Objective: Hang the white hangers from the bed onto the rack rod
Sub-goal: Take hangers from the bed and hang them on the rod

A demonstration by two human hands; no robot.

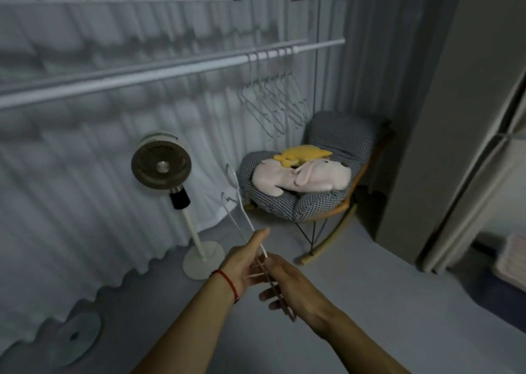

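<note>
A: Quick rundown, L to R?

B: Far left, low: a round white disc [76, 335] on the floor by the curtain [85, 160]. Next, a standing fan [161, 164] on a white pole w/ a round base. The rack rod [170, 67] runs across the whole upper view, rising toward the right.

A: Hands?

B: Both low centre, close together. Left hand [246, 262], red string at the wrist, has its fingers closed round the lower parts of two white hangers [237, 207]. Hooks point up and away, toward the fan and chair. Right hand [287, 281] is touching the same bundle from the other side; fingers look curled on the wire, but it's blurry there, so how firm that grip is I can't tell.

A: So the held hangers are not on the rod yet?

B: No, well below it, still in hand.

A: What's done?

B: A group of hung hangers [274, 97] already sits on the rod toward its right end, about five or six, overlapping so exact count unclear. Below them, a checked rocking chair [327, 180] w/ a pink plush toy [299, 178] and a yellow one [303, 153]. Far right, a grey wardrobe [455, 117].

A: What's left?

B: My read: well underway. The two in hand need lifting and hooking on, prob next to the others. The bed's out of view, so whether more wait there, can't say.
</note>
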